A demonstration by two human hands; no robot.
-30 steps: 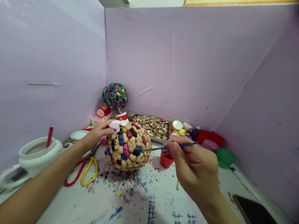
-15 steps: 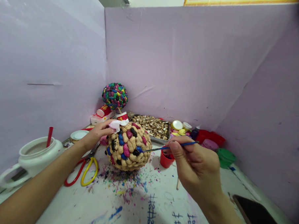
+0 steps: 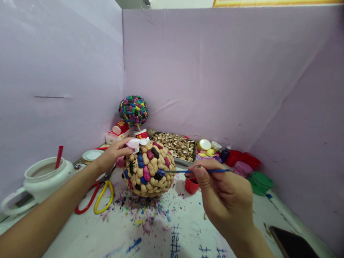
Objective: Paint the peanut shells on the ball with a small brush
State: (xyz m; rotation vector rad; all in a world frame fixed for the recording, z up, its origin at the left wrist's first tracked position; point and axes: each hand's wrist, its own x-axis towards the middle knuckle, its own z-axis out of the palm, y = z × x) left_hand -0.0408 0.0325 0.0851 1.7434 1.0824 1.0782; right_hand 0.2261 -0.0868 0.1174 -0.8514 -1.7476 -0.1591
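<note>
The white tabletop (image 3: 88,243) carries coloured flecks and smears towards the front. A metal tray (image 3: 184,162) of loose shells stands behind the work. The peanut-covered ball (image 3: 149,168) sits near mid-table, mostly bare tan with scattered blue, black and magenta nuts; its contact with the table is not clear. The right hand (image 3: 224,193) has thumb and fingers closed narrowly on a thin brush. The left hand (image 3: 113,153) rests at the ball's upper left, fingers slightly bent over a white tissue (image 3: 138,144); whether they pinch it or merely press cannot be told. Scissors (image 3: 108,183) lie left of the ball, a red cup (image 3: 191,187) right of it.

Change noted: the brush (image 3: 185,171) tip, half a second ago at the edge of a blue nut (image 3: 161,172), now overlaps it. The ball's pose appears unchanged. Judgement: colouring remains confined to this nut, with the left hand steadying.
</note>
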